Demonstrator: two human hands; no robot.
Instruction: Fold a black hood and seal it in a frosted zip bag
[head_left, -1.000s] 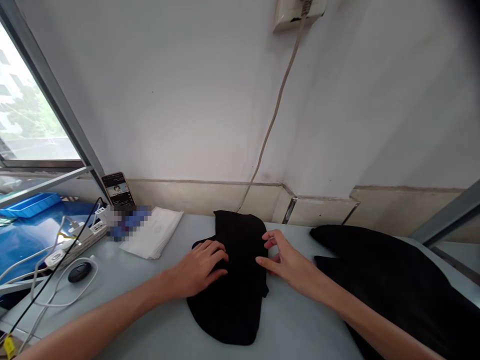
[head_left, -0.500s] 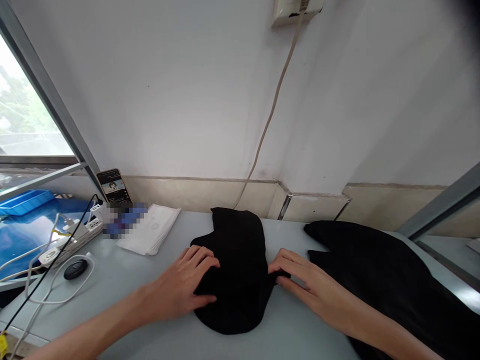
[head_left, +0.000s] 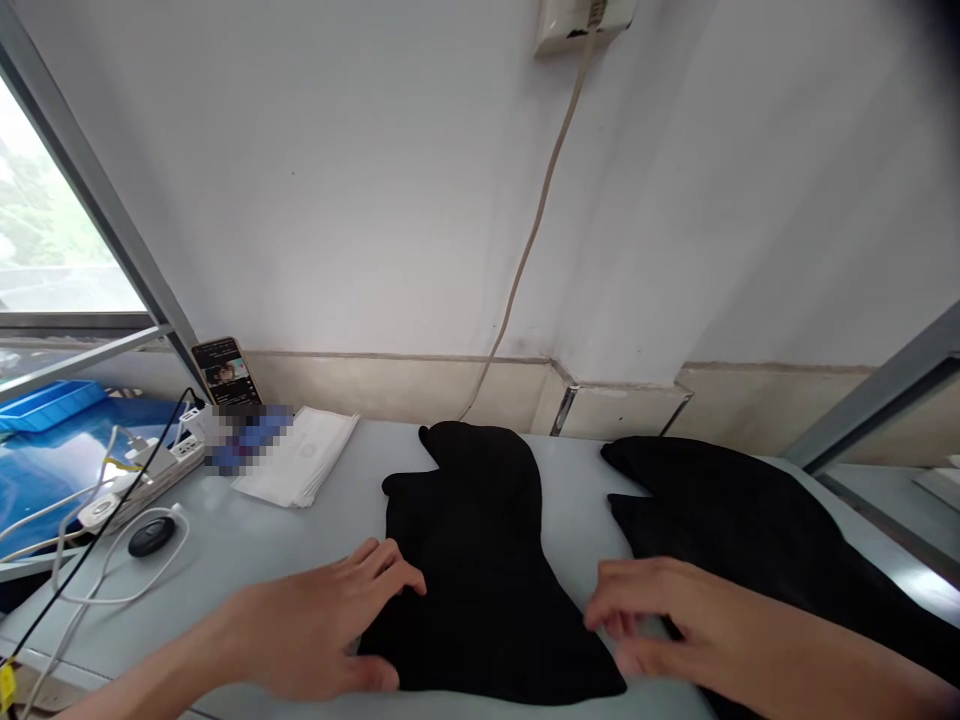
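A flat black fabric piece (head_left: pixel 472 560) with a rounded top and a notch at its upper left lies on the grey table. My left hand (head_left: pixel 337 625) rests at its lower left edge, thumb and fingers apart on and beside the cloth. By the lower right edge, my right hand (head_left: pixel 652 620) is slightly blurred, its bent fingers and thumb apart with nothing visible between them. It partly covers a second, larger black fabric piece (head_left: pixel 720 500) at the right, of similar notched outline.
A phone (head_left: pixel 225 372) leans at the back left near a stack of white paper (head_left: pixel 304 460). A power strip (head_left: pixel 142 485), loose white cables and a round black object (head_left: pixel 152 537) lie at the left. Metal frame bars stand at both sides; a cable (head_left: pixel 536 230) runs down the wall.
The black fabric's lower part, folded over before, now lies spread out towards me. My right hand has let go of its edge and moved right and nearer; my left hand has come nearer too.
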